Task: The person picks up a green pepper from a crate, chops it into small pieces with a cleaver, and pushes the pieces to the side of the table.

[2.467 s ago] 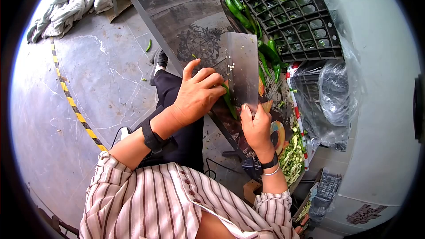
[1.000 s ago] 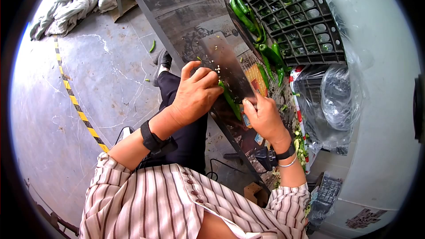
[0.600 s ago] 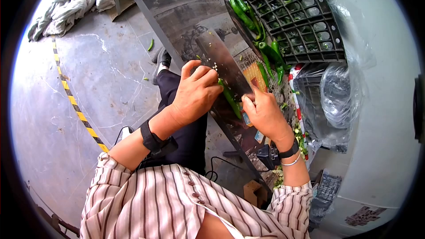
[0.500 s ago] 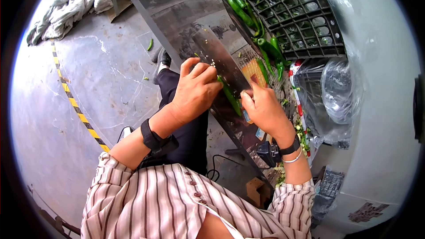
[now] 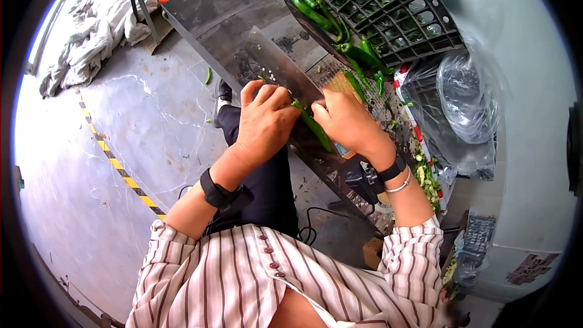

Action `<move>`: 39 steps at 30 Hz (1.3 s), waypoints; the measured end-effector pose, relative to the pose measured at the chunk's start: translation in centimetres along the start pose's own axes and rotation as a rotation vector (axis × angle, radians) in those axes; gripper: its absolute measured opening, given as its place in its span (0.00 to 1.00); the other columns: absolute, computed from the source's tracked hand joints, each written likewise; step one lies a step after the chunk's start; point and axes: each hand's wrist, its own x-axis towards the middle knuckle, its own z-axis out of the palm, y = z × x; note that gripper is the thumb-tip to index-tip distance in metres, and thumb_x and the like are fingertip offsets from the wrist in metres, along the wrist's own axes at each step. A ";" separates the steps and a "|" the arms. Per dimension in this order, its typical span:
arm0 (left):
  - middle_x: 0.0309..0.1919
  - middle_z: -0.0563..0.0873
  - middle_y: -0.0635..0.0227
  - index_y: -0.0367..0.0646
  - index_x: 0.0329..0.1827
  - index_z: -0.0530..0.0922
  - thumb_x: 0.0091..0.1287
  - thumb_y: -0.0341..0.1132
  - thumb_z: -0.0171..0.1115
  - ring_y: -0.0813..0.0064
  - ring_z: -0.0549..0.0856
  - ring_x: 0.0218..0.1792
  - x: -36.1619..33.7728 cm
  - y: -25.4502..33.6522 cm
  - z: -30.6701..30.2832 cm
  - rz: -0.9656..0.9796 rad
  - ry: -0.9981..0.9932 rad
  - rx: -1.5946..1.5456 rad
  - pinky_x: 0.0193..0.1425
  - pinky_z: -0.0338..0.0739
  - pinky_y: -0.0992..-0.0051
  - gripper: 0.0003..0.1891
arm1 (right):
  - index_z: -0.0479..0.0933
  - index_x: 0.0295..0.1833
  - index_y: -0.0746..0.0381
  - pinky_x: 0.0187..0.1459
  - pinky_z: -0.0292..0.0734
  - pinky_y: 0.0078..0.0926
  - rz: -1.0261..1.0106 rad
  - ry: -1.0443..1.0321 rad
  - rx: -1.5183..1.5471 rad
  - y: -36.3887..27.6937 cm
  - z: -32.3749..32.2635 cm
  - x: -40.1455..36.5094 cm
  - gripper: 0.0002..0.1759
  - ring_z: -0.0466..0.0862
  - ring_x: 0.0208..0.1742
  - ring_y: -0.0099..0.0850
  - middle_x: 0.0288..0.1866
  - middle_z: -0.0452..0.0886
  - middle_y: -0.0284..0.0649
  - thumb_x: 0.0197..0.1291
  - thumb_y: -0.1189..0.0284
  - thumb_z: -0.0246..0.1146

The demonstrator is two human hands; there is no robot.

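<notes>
My left hand (image 5: 267, 120) is closed, its fingers curled over one end of a long green chili pepper (image 5: 314, 127). The rest of the pepper sticks out beneath the fingers towards the lower right. In my right hand (image 5: 353, 123) is a broad-bladed knife (image 5: 284, 64); my fist hides its handle. The wide, shiny blade points to the upper left, with pale seeds scattered on and near it. The two hands are close together above the dark tabletop (image 5: 212, 9), and the blade's near edge runs behind my left fingers.
Whole green chilies (image 5: 313, 12) lie beside a black plastic crate (image 5: 388, 15) at the back right. Chopped pepper pieces (image 5: 428, 176) line the table's right side, near clear plastic wrap (image 5: 467, 97). Crumpled cloth (image 5: 91, 42) and striped floor tape (image 5: 118, 167) are at left.
The camera view has shifted a little. My right hand has turned and come nearer to my left hand, with the knife still in it. My left hand keeps hold of the pepper.
</notes>
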 end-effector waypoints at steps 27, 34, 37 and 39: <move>0.31 0.74 0.73 0.51 0.23 0.81 0.51 0.32 0.66 0.71 0.76 0.45 0.1 0.2 0.3 0.009 -0.001 0.023 0.65 0.62 0.59 0.03 | 0.72 0.35 0.74 0.32 0.74 0.46 0.288 0.228 0.255 2.5 2.2 -7.5 0.13 0.81 0.30 0.57 0.25 0.78 0.59 0.65 0.72 0.58; 0.31 0.74 0.74 0.51 0.25 0.82 0.52 0.31 0.67 0.71 0.77 0.45 0.6 0.6 0.1 0.009 -0.021 0.021 0.67 0.61 0.57 0.02 | 0.74 0.36 0.73 0.32 0.74 0.47 0.191 0.274 0.171 2.2 2.4 -7.4 0.13 0.81 0.30 0.57 0.25 0.79 0.59 0.65 0.71 0.60; 0.32 0.76 0.75 0.52 0.27 0.83 0.53 0.32 0.68 0.72 0.77 0.47 0.9 0.7 0.1 0.004 -0.035 0.017 0.69 0.59 0.55 0.02 | 0.74 0.36 0.73 0.32 0.74 0.47 0.211 0.275 0.182 2.2 2.4 -7.5 0.13 0.81 0.30 0.57 0.25 0.79 0.59 0.65 0.71 0.60; 0.33 0.76 0.76 0.52 0.28 0.84 0.53 0.32 0.69 0.73 0.77 0.48 0.9 0.8 0.2 0.010 -0.034 0.000 0.70 0.58 0.54 0.03 | 0.74 0.36 0.73 0.32 0.74 0.47 0.237 0.275 0.196 2.2 2.5 -7.6 0.13 0.81 0.30 0.57 0.25 0.79 0.59 0.65 0.71 0.60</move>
